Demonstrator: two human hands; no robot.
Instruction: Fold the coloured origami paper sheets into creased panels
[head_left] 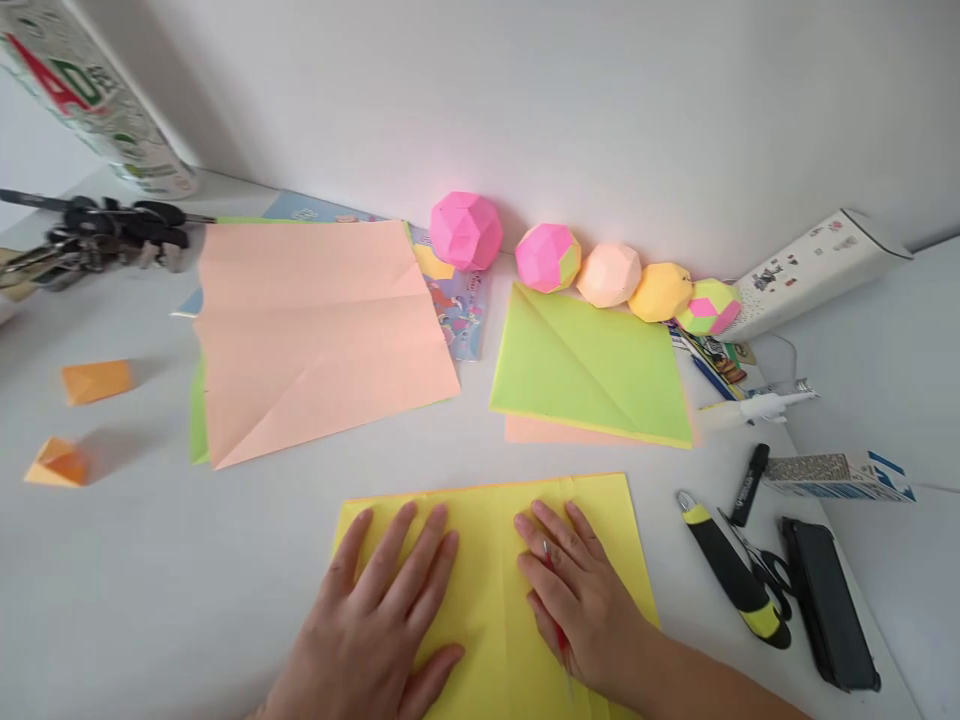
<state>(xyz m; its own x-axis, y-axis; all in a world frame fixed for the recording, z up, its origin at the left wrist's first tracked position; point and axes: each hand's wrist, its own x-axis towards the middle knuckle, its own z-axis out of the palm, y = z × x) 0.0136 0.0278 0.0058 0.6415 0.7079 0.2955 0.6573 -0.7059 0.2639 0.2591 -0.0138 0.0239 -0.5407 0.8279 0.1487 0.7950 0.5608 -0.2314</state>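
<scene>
A yellow paper sheet (495,560) lies on the white table (150,560) right in front of me, with a vertical crease down its middle. My left hand (382,620) rests flat on its left half, fingers spread. My right hand (577,590) presses on the right half beside the crease, and a thin red object (553,600) shows between its fingers; what it is I cannot make out.
A creased peach sheet (315,330) and a green sheet (592,365) lie farther back. Several paper balls (465,230) line the wall. Scissors (750,570), a marker (748,485), a black case (829,600) sit right; small orange folded pieces (96,380) sit left.
</scene>
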